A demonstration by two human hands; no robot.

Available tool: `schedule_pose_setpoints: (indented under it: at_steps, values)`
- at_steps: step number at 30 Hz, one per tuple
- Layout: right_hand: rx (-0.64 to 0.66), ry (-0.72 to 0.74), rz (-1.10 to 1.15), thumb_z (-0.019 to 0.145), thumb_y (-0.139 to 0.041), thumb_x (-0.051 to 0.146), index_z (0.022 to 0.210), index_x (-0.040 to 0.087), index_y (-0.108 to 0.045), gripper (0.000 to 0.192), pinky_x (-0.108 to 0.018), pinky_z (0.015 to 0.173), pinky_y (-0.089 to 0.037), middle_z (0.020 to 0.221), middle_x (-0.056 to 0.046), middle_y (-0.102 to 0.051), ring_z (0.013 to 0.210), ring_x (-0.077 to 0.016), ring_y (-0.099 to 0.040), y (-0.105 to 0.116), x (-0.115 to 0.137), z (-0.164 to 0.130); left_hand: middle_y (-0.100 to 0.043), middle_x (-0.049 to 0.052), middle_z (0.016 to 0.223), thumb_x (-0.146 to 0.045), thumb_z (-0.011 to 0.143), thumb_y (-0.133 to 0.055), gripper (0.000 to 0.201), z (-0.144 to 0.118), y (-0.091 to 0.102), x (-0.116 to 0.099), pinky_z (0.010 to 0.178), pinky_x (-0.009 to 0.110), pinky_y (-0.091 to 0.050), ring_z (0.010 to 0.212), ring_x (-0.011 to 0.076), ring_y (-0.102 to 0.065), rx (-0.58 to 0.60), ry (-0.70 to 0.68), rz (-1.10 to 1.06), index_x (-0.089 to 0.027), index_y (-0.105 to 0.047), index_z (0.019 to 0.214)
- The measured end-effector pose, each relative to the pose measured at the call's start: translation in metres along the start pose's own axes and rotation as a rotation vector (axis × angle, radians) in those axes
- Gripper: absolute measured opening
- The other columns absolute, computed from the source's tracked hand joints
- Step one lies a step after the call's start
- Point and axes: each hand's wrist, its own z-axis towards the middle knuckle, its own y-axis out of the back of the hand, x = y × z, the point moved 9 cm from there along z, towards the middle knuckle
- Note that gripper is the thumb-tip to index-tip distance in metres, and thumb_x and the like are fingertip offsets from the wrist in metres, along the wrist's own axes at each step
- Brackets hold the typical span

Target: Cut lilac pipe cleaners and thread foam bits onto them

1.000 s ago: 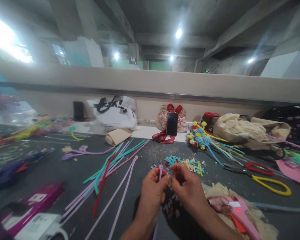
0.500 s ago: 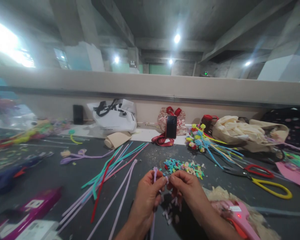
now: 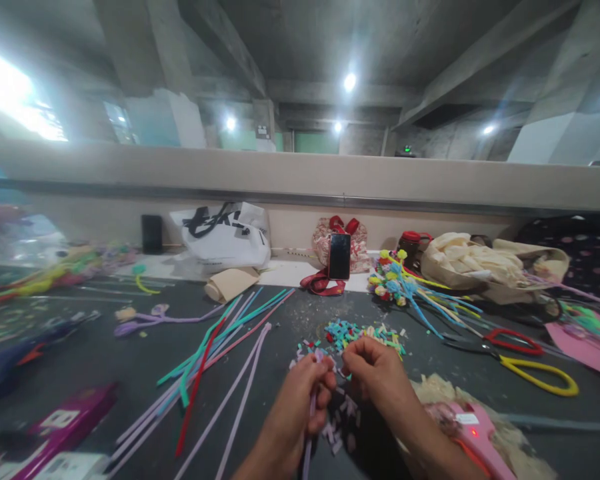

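Note:
My left hand [image 3: 300, 400] is closed around a lilac pipe cleaner [image 3: 309, 447] whose stem runs down past my wrist. My right hand [image 3: 375, 373] pinches the upper end of the same pipe cleaner, fingertip to fingertip with the left. Both hands hover just above the dark table [image 3: 105, 360], over small lilac cut pieces [image 3: 341, 427]. Just beyond my fingers lies a heap of small coloured cut pieces [image 3: 365, 332]. Long loose pipe cleaners [image 3: 215, 347] in lilac, green, blue and red fan out to the left.
A pink glue gun [image 3: 473, 437] lies at the lower right on pale stuffing. Yellow-handled scissors [image 3: 535, 370] and red-handled scissors [image 3: 510, 340] lie to the right. A phone [image 3: 340, 256], a white bag [image 3: 225, 235], a cloth bag [image 3: 485, 263] and finished pipe-cleaner flowers [image 3: 397, 280] stand along the back.
Both hands have dropped lower and nearer to me. The tip of the lilac pipe cleaner, sticking up between the fingers before, is now tucked down between the fingertips.

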Motion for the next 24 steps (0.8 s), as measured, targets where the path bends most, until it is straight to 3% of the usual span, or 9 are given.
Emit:
schedule_pose_setpoints:
  at_steps: [7,9,13,17,21,24]
  values:
    - [-0.015,-0.019,0.093,0.067,-0.052,0.031,0.057,0.015,-0.050,0.018,-0.016,0.032,-0.029,0.047,0.005,-0.050,0.034,-0.0049,-0.041,0.007,0.000,0.003,-0.050,-0.002,0.053,-0.030,0.068,-0.052,0.021,0.001,-0.009,0.010,0.032,0.014,-0.031,0.038,0.0046,-0.039,0.128,0.063,0.096,-0.012,-0.060,0.074]
    - [-0.028,-0.008,0.120,0.067,-0.053,0.032,0.057,0.015,-0.049,0.020,-0.015,0.033,-0.027,0.045,0.006,-0.047,0.034,-0.0039,-0.037,0.009,0.001,0.003,-0.051,-0.001,0.055,-0.037,0.065,-0.057,0.027,0.001,-0.008,0.010,0.030,0.013,-0.027,0.038,0.0045,-0.037,0.122,0.072,0.145,-0.012,-0.061,0.075]
    - [-0.052,0.012,0.158,0.068,-0.054,0.030,0.056,0.015,-0.047,0.020,-0.015,0.033,-0.022,0.041,0.009,-0.040,0.034,-0.0027,-0.029,0.010,0.004,0.001,-0.033,-0.010,0.043,-0.039,0.059,-0.065,0.030,-0.001,-0.003,0.004,0.029,0.012,-0.010,0.034,0.0011,-0.019,0.086,0.059,0.158,-0.013,-0.062,0.075]
    - [-0.050,0.019,0.190,0.069,-0.053,0.032,0.057,0.016,-0.046,0.021,-0.016,0.034,-0.021,0.043,0.009,-0.036,0.035,-0.0030,-0.028,0.008,0.008,-0.001,-0.044,-0.005,0.047,-0.036,0.066,-0.060,0.026,-0.004,0.005,-0.006,0.032,0.012,-0.010,0.033,-0.0002,-0.023,0.008,0.026,0.169,-0.011,-0.062,0.072]
    - [-0.029,0.007,0.234,0.070,-0.054,0.033,0.060,0.015,-0.046,0.021,-0.016,0.035,-0.020,0.045,0.009,-0.039,0.036,-0.0027,-0.027,0.006,0.009,-0.004,-0.042,-0.005,0.049,-0.032,0.072,-0.050,0.023,-0.008,0.000,-0.006,0.032,0.012,-0.007,0.033,0.0000,-0.019,0.043,0.077,0.112,-0.012,-0.062,0.076]
    - [-0.018,0.011,0.256,0.069,-0.054,0.036,0.059,0.016,-0.046,0.024,-0.016,0.034,-0.020,0.045,0.008,-0.040,0.035,-0.0028,-0.027,0.006,0.010,-0.004,-0.040,-0.006,0.048,-0.025,0.069,-0.053,0.019,-0.010,-0.006,-0.010,0.032,0.011,-0.014,0.036,0.0006,-0.023,0.088,0.056,0.083,-0.011,-0.063,0.077]
